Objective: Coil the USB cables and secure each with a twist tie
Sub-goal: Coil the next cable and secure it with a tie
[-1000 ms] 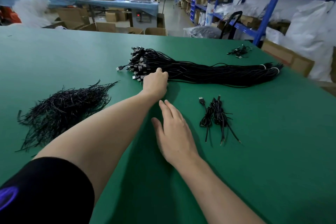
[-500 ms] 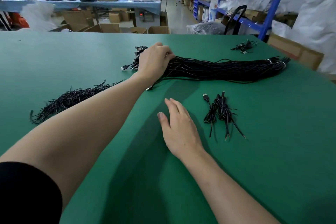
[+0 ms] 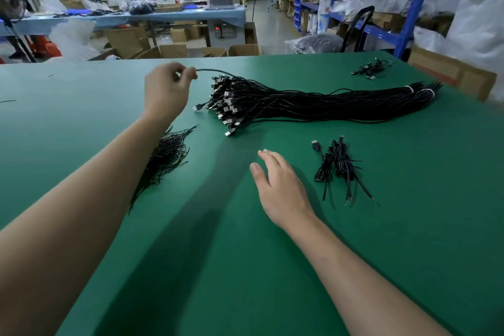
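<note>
A long bundle of black USB cables [image 3: 313,102] lies across the green table [image 3: 272,267], plugs at its left end, white bands at its right end. My left hand [image 3: 166,90] is raised left of the plugs and pinches one black cable [image 3: 215,71] that runs back into the bundle. My right hand [image 3: 278,185] rests flat on the table, fingers straight, holding nothing. Just right of it lie two coiled, tied cables [image 3: 338,163]. A heap of black twist ties [image 3: 163,155] lies under my left forearm, partly hidden.
A few more tied cables [image 3: 372,68] sit near the far right corner. Beyond the table's far edge stand cardboard boxes [image 3: 174,50], a blue-topped workbench [image 3: 131,18] and blue shelving [image 3: 409,8]. A brown box [image 3: 450,73] is off the right edge.
My left hand has left the plug end of the bundle, lifted up and to the left, and now draws a single cable out. My right hand has stayed flat on the table.
</note>
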The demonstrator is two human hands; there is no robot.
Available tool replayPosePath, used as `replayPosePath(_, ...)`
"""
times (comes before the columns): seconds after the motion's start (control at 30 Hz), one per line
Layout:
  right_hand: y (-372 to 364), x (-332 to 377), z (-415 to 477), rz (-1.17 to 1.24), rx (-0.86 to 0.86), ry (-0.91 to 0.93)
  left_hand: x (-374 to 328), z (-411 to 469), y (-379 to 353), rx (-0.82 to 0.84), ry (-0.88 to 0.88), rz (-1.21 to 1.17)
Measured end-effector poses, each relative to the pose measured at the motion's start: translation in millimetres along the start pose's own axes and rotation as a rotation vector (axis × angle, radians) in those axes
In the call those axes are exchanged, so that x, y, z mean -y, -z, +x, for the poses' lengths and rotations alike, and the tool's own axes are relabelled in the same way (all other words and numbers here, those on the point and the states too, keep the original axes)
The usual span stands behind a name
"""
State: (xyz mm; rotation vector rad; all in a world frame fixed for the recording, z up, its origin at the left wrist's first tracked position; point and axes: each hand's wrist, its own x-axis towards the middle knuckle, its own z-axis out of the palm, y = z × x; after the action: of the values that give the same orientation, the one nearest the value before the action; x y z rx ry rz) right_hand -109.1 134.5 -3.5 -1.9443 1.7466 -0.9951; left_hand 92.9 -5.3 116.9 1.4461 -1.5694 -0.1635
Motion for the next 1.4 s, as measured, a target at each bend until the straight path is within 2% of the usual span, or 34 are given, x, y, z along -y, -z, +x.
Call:
replayPosePath(0.17, 8.1, 8.7, -4.6, 0.356, 0.022, -0.063, -11.1, -103.8, 2.5, 0.372, 0.194, -0.422)
replayPosePath(0.3, 11.8, 26.9, -7.0, 0.986, 0.100, -0.324, -17.4, -170.2, -2.0, 0.567, 0.133, -0.514)
replayPosePath(0.4, 18.7, 37.6, -14.2, 1.168, 0.122, -0.385, -13.1, -193.4, 2.2, 0.627, 0.084, -0.498)
replayPosePath(0.6, 35.8, 39.3, -25.2, 1.457, 0.073, -0.429, 6.7, -203.6, 12.1, 0.694, 0.144, -0.499)
replayPosePath(0.73, 35.6, 42.2, -33.3, 1.635, 0.150, -0.470, 4.0, -208.6, 9.7, 0.695, 0.163, -0.644)
replayPosePath(0.83, 31.5, 48.4, -35.5, 1.680, 0.193, -0.482, 3.8, -211.8, 8.2, 0.670, 0.168, -0.719)
replayPosePath(1.2, 33.4, 48.3, -45.0, 1.617, 0.189, -0.422, 1.4, -215.7, 10.1, 0.742, 0.040, -0.728)
replayPosePath(1.33, 40.0, 44.6, -50.0, 1.438, 0.275, -0.333, -0.9, -201.4, 14.6, 0.551, -0.025, -0.624)
replayPosePath(1.4, 42.9, 45.9, -53.0, 1.371, 0.362, -0.275, -5.0, -188.9, 16.7, 0.490, -0.195, -0.421)
